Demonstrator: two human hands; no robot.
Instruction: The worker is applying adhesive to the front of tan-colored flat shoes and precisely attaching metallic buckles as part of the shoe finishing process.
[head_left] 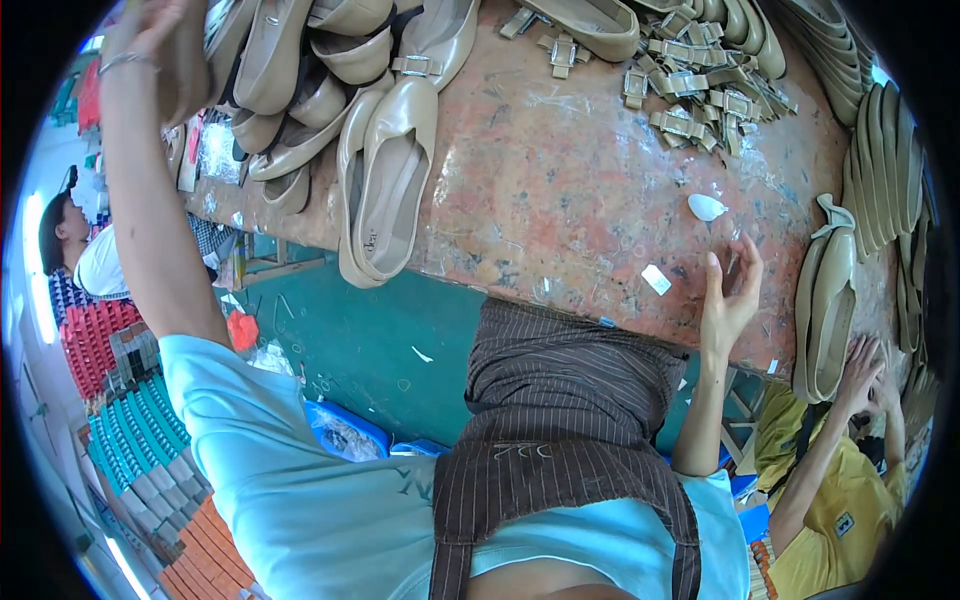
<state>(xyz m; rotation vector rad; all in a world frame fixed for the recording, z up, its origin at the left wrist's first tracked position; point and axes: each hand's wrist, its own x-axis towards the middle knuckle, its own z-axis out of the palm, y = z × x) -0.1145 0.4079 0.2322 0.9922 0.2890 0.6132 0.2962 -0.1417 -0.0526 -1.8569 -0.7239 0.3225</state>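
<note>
- Left hand (150, 28): raised at the far upper left, partly cut off by the picture's rim, beside a blurred beige shoe (183, 70); whether the fingers pinch it, I cannot tell.
- Shoe pile (275, 60): beige shoes heaped just right of that hand, on the worktop (560, 200).
- Front pair (392, 190): two glossy beige shoes side by side, jutting past the worktop's near edge.
- White tag (656, 279): flat, near the right hand.
- Bow pieces (690, 85): beige, buckled, scattered farther back.
- White lump (706, 207): just beyond the right hand.
- Right hand (732, 305): thumb and fingers spread, holding nothing visible, near the worktop's near edge.
- Right-hand shoes (828, 300): beige, beside a stacked row (885, 170).
</note>
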